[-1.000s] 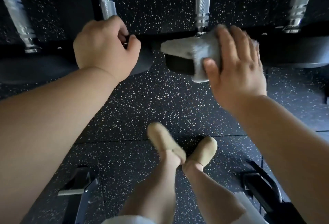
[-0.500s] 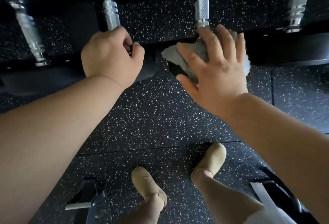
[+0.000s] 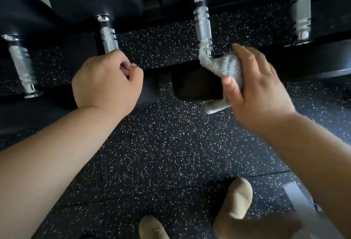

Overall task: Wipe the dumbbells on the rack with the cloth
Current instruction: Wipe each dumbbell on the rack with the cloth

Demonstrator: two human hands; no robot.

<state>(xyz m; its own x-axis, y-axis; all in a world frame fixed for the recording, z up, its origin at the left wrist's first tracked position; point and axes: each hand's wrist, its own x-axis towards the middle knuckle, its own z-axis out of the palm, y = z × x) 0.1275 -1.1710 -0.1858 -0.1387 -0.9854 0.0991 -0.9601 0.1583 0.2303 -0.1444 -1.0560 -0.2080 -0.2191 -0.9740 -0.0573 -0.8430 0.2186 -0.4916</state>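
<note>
The black metal rack (image 3: 228, 13) holds four dumbbells with shiny silver handles (image 3: 202, 27). The black speckled rubber floor (image 3: 161, 143) has two tan shoes (image 3: 237, 198) on it.

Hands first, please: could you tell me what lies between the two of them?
In the head view, only speckled floor and the black rack edge separate the left hand from the right hand.
</note>
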